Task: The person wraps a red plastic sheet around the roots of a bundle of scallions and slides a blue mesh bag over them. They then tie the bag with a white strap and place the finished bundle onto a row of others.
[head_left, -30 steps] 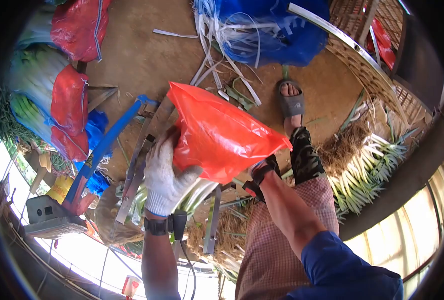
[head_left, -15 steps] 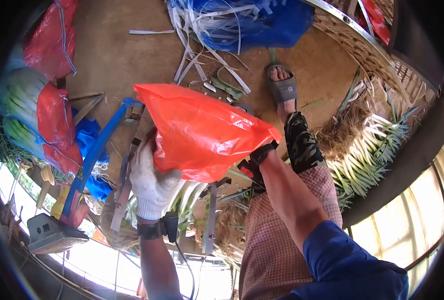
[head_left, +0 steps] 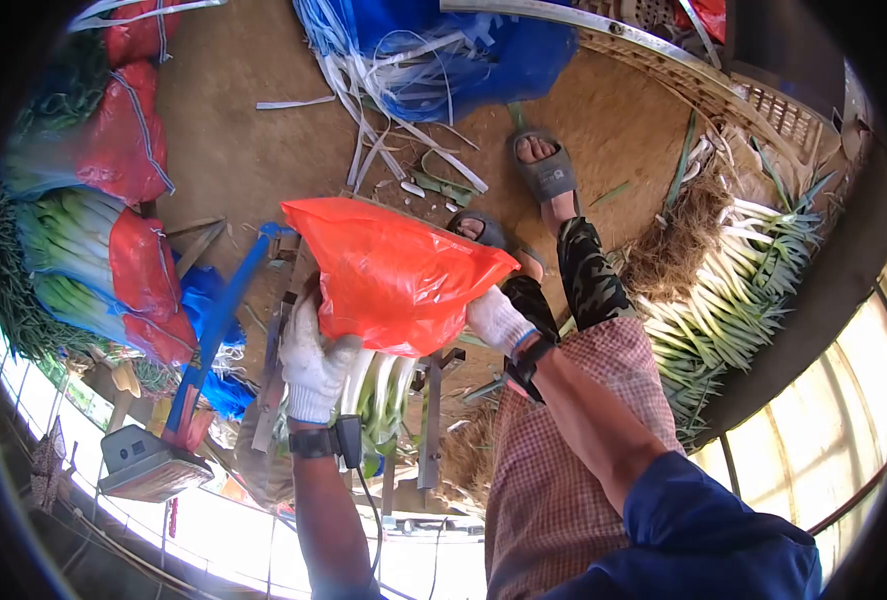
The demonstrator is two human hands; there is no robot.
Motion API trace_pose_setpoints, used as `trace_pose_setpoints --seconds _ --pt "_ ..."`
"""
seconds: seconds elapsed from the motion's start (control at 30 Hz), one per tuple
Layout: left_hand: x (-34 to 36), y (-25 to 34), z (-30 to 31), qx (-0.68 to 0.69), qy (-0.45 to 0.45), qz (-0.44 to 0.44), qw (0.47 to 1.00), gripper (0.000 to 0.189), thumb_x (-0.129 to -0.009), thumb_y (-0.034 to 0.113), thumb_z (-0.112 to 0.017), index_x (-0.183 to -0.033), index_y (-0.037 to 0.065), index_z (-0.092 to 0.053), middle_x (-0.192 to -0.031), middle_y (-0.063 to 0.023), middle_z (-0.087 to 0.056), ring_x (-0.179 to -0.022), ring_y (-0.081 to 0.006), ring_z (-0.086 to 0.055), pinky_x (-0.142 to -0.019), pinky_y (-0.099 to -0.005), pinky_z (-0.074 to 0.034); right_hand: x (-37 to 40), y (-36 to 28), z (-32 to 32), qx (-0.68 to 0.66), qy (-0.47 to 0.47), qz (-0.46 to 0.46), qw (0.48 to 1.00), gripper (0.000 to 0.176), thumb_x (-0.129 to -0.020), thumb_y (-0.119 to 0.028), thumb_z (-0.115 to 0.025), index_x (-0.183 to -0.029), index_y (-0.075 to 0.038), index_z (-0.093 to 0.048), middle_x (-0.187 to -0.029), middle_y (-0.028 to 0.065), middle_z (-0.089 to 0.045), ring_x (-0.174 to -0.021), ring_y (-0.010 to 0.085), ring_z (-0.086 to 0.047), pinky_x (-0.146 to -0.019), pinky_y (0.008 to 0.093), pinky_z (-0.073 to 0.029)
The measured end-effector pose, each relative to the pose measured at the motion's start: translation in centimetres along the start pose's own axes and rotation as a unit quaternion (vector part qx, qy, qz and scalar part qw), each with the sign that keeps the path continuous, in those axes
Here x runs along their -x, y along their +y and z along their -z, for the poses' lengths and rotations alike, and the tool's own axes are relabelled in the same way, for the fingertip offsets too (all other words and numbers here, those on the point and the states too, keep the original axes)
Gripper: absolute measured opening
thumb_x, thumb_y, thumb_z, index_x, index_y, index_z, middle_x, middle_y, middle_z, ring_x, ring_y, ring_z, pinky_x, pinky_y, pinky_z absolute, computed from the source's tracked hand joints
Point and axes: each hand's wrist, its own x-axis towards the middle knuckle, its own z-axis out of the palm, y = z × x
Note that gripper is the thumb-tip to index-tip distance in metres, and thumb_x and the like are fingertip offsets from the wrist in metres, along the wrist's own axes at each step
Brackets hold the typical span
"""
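Note:
A red plastic bag (head_left: 394, 275) spans the space between my two gloved hands and covers the upper ends of a bunch of green onions (head_left: 376, 385). At its left edge my left hand (head_left: 319, 365) is closed on the plastic, the fingertips partly hidden behind it. My right hand (head_left: 496, 318) grips the lower right side of the bag, its fingers partly tucked under the plastic. White stalks show below the bag, between metal uprights (head_left: 431, 420) of a stand.
Bagged green onions (head_left: 69, 260) lie at the left, near a blue metal arm (head_left: 226, 320) and a scale-like box (head_left: 149, 465). Loose green onions (head_left: 734, 300) are piled right. White straps (head_left: 404, 80) lie on blue plastic (head_left: 524, 60), beyond my sandalled feet (head_left: 544, 170).
My right hand has come into view from behind the bag and moved to its lower right side. The bag's right end has drawn inward. The whole view has shifted slightly.

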Motion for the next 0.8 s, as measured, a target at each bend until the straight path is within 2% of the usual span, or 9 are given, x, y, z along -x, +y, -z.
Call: trace_pose_setpoints --seconds 0.03,0.07,0.17,0.27,0.4,0.53,0.7,0.73,0.8 --pt "0.1 0.0 0.0 -0.007 -0.004 0.003 1.000 0.103 -0.084 0.077 -0.074 -0.151 0.002 -0.054 -0.152 -0.0211 -0.059 -0.139 -0.0389 -0.058 -0.115 -0.0483 -0.048 1.3 -1.6 -0.4 0.075 -0.005 -0.048 0.996 0.040 -0.101 -0.007 -0.066 -0.141 -0.004 -0.063 -0.140 0.0135 -0.069 -0.132 0.0240 -0.064 -0.111 0.0379 -0.052" --pt "0.1 0.0 0.1 -0.018 -0.014 0.017 1.000 0.104 -0.083 0.078 -0.073 -0.152 0.003 -0.054 -0.153 -0.0203 -0.059 -0.140 -0.0389 -0.058 -0.114 -0.0484 -0.048 1.3 0.6 -0.4 -0.137 -0.018 -0.068 0.988 0.041 -0.101 -0.006 -0.066 -0.142 -0.004 -0.062 -0.140 0.0145 -0.069 -0.132 0.0245 -0.064 -0.112 0.0374 -0.052" --pt "0.0 -0.1 0.1 -0.011 -0.030 0.042 0.999 0.104 -0.082 0.079 -0.073 -0.152 0.004 -0.054 -0.154 -0.0204 -0.058 -0.140 -0.0397 -0.057 -0.114 -0.0494 -0.048 2.5 3.9 -0.6 -0.037 -0.038 0.091 0.994 0.048 -0.097 -0.006 -0.070 -0.143 -0.003 -0.060 -0.141 0.0206 -0.066 -0.132 0.0305 -0.065 -0.110 0.0384 -0.053" --pt "-0.2 0.1 0.4 -0.035 -0.034 0.031 0.998 0.103 -0.082 0.078 -0.074 -0.152 0.005 -0.054 -0.154 -0.0207 -0.057 -0.139 -0.0410 -0.057 -0.115 -0.0505 -0.048 4.7 -2.4 -1.7 0.248 0.019 0.093 0.964 0.040 -0.097 -0.018 -0.071 -0.134 -0.003 -0.063 -0.126 0.0221 -0.070 -0.121 0.0353 -0.069 -0.103 0.0442 -0.055" --pt "-0.1 -0.2 0.5 -0.033 -0.043 0.043 0.998 0.098 -0.081 0.071 -0.079 -0.150 0.005 -0.055 -0.155 -0.0207 -0.056 -0.140 -0.0419 -0.056 -0.116 -0.0513 -0.047 4.1 -3.5 -2.2 0.586 0.069 0.165 0.790 0.030 -0.100 -0.034 -0.064 -0.107 -0.005 -0.069 -0.095 0.0170 -0.075 -0.094 0.0381 -0.072 -0.083 0.0511 -0.056" --pt "-0.2 -0.3 0.6 -0.030 -0.039 0.035 0.998 0.096 -0.077 0.063 -0.085 -0.149 0.005 -0.055 -0.156 -0.0208 -0.054 -0.142 -0.0423 -0.053 -0.117 -0.0516 -0.045 3.8 -5.2 -4.0 0.715 -0.060 0.073 0.693 0.021 -0.096 -0.018 -0.060 -0.112 -0.009 -0.070 -0.101 0.0158 -0.075 -0.098 0.0359 -0.073 -0.083 0.0498 -0.058" --pt "0.2 -0.6 0.5 -0.070 -0.041 0.024 0.996 0.099 -0.074 0.058 -0.089 -0.150 0.006 -0.053 -0.157 -0.0211 -0.052 -0.142 -0.0430 -0.052 -0.119 -0.0525 -0.042 2.6 -5.6 1.5 0.679 -0.146 0.368 0.619 0.046 -0.093 -0.015 -0.056 -0.139 -0.014 -0.060 -0.110 0.0156 -0.074 -0.094 0.0357 -0.074 -0.080 0.0461 -0.061" --pt "0.1 -0.1 0.7 -0.080 -0.044 0.028 0.995 0.099 -0.074 0.056 -0.090 -0.151 0.006 -0.052 -0.157 -0.0211 -0.052 -0.143 -0.0430 -0.051 -0.120 -0.0524 -0.042 3.1 -7.0 2.6 0.815 -0.110 0.212 0.527 0.035 -0.089 -0.015 -0.060 -0.123 -0.010 -0.070 -0.103 0.0162 -0.075 -0.085 0.0347 -0.074 -0.072 0.0455 -0.061" --pt "0.0 0.4 0.6 -0.088 -0.046 0.035 0.994 0.101 -0.073 0.056 -0.090 -0.151 0.006 -0.052 -0.157 -0.0214 -0.052 -0.143 -0.0433 -0.051 -0.120 -0.0530 -0.042 -0.9 -11.9 6.1 0.812 -0.069 0.146 0.560 0.009 -0.082 -0.018 -0.068 -0.076 -0.013 -0.073 -0.084 0.0148 -0.073 -0.069 0.0305 -0.072 -0.062 0.0443 -0.059"
